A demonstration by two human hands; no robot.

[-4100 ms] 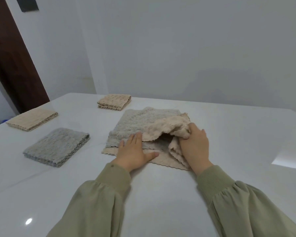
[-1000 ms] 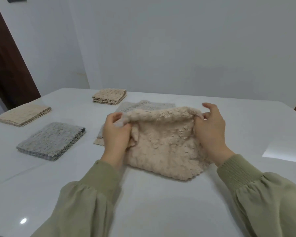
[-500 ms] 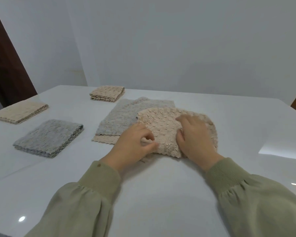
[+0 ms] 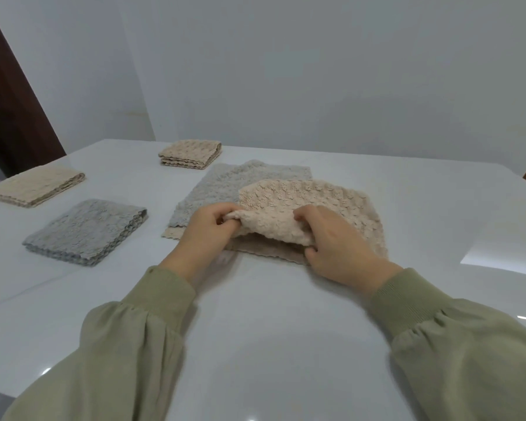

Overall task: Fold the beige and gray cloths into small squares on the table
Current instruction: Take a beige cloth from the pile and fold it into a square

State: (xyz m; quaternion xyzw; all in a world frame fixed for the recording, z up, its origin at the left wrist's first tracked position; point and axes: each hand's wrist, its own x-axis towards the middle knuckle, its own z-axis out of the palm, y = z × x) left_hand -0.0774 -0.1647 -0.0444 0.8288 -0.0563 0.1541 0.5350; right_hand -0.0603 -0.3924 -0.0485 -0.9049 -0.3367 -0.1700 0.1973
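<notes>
Head view: left hand [image 4: 208, 235] and right hand [image 4: 337, 247] pinch the beige cloth [image 4: 310, 202] at its lower edge. Likely soft, limp and light; hold it at the corners.

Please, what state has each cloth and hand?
held beige cloth: partly folded, edge lifted.
flat gray cloth: unfolded.
beige cloth beneath: flat, mostly hidden.
left gray cloth: folded.
far-left beige cloth: folded.
rear beige cloth: folded.
left hand: pinches held beige cloth.
right hand: grips held beige cloth.
</notes>
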